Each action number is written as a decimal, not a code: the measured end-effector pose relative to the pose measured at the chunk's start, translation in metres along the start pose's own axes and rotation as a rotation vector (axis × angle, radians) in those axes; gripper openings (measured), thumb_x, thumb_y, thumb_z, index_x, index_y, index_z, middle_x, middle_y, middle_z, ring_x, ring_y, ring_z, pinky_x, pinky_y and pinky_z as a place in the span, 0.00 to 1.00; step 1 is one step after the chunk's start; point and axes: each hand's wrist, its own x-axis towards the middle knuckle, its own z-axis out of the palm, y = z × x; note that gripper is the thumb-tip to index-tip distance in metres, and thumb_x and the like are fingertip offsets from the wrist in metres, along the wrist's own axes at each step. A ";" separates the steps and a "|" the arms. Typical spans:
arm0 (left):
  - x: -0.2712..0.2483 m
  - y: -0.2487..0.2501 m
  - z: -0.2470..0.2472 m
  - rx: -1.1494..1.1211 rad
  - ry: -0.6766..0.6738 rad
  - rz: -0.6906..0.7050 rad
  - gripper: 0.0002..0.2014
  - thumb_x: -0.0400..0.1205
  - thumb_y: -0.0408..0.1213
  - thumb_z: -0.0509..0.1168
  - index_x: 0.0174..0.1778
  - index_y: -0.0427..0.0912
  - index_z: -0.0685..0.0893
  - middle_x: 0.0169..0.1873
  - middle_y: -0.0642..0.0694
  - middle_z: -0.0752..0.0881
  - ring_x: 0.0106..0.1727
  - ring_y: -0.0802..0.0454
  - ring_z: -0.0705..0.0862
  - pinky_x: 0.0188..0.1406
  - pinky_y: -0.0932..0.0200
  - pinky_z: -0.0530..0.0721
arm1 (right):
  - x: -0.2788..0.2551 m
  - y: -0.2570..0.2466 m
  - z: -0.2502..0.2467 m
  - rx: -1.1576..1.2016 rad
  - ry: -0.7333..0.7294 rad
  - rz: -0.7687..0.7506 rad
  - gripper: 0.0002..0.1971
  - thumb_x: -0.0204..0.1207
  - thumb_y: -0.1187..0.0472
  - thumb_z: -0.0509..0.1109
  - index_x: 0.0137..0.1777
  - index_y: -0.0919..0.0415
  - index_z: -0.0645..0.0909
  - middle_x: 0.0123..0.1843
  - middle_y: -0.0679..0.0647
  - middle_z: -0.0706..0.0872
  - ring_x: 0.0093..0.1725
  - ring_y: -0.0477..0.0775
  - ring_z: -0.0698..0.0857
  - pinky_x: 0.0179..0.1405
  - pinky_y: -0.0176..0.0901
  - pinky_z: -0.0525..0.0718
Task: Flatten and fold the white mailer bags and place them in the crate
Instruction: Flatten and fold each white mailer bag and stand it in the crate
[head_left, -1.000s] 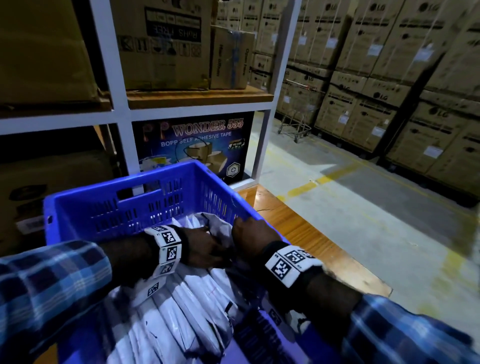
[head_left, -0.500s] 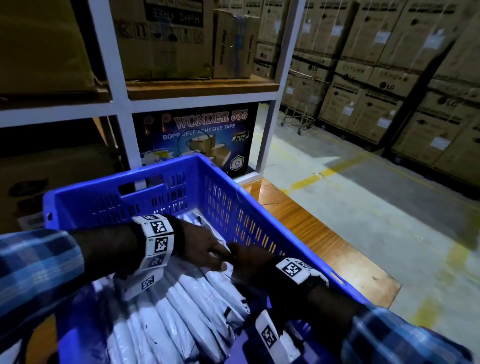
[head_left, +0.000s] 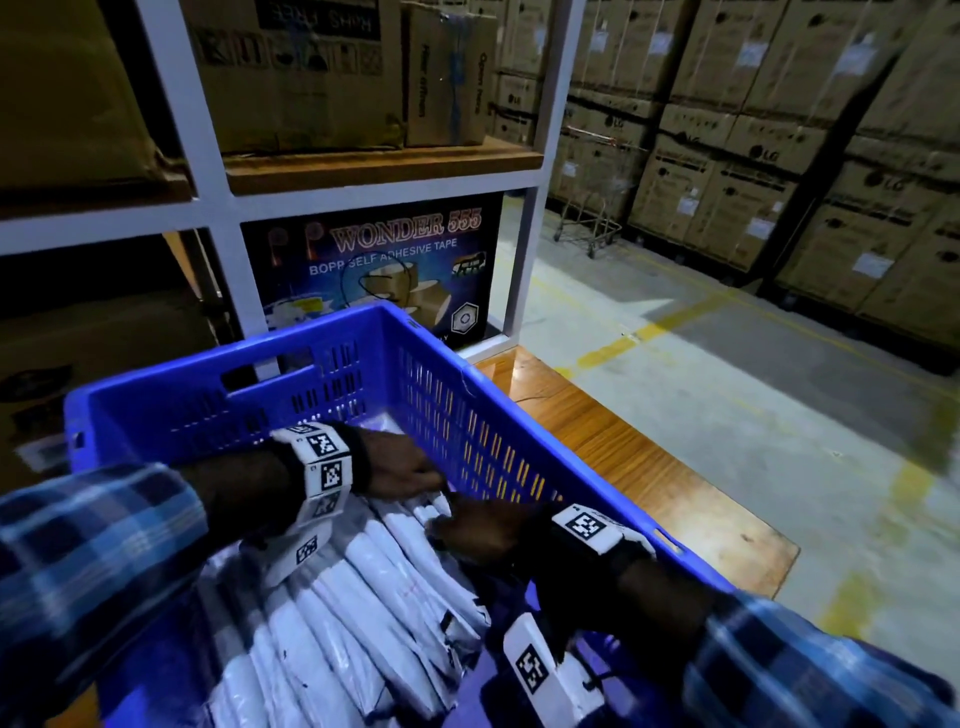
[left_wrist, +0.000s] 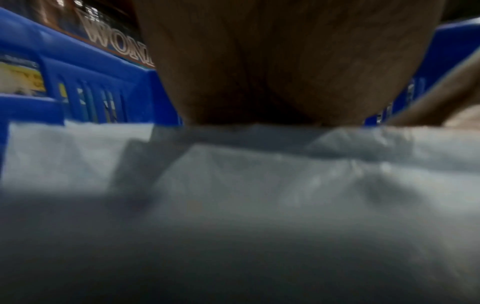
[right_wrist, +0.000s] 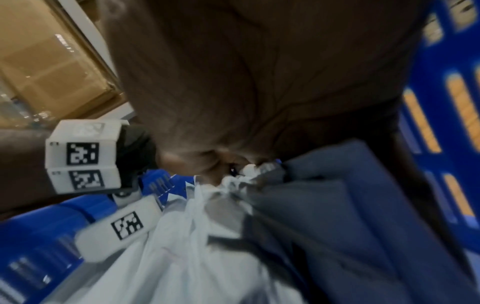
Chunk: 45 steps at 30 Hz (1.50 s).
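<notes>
A blue slotted crate (head_left: 234, 358) holds several folded white mailer bags (head_left: 363, 597) lying side by side. Both hands are inside it, close to the right wall. My left hand (head_left: 402, 467) lies on the bags with its fingers stretched to the right; in the left wrist view the palm (left_wrist: 272, 61) presses on the white plastic (left_wrist: 233, 185). My right hand (head_left: 478, 530) meets it from the right and pinches the bunched ends of the mailer bags (right_wrist: 241, 174), fingers curled. The right palm (right_wrist: 259, 82) hides the fingertips.
The crate sits on a wooden platform (head_left: 649, 467) beside a white shelf rack (head_left: 208, 208) stacked with cardboard boxes and a tape carton (head_left: 384, 260). A concrete floor with yellow lines (head_left: 727, 389) and stacked cartons (head_left: 779, 156) lie to the right.
Both hands have moved down and toward the crate's right wall, bringing the bag onto the row of folded ones. The left hand's fingers now lie flatter on the bags.
</notes>
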 end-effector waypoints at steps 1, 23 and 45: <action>-0.001 0.001 -0.003 -0.014 -0.014 -0.022 0.19 0.91 0.44 0.48 0.66 0.42 0.81 0.67 0.43 0.83 0.65 0.46 0.80 0.65 0.59 0.72 | -0.002 -0.001 0.001 -0.048 -0.023 0.034 0.23 0.81 0.44 0.63 0.70 0.58 0.74 0.66 0.51 0.84 0.60 0.45 0.82 0.49 0.36 0.70; -0.002 0.003 -0.002 0.135 0.047 -0.088 0.23 0.88 0.55 0.45 0.66 0.52 0.80 0.64 0.43 0.84 0.63 0.42 0.81 0.69 0.49 0.75 | -0.007 0.008 0.006 -0.072 -0.029 0.106 0.45 0.61 0.24 0.71 0.66 0.60 0.82 0.65 0.58 0.85 0.60 0.55 0.84 0.63 0.47 0.80; -0.275 0.110 -0.064 -0.085 0.820 -0.413 0.16 0.82 0.35 0.61 0.64 0.44 0.86 0.52 0.47 0.89 0.50 0.52 0.84 0.47 0.67 0.71 | -0.198 -0.145 -0.064 -0.657 0.472 -0.428 0.17 0.81 0.56 0.61 0.63 0.67 0.78 0.66 0.68 0.81 0.65 0.69 0.80 0.55 0.48 0.78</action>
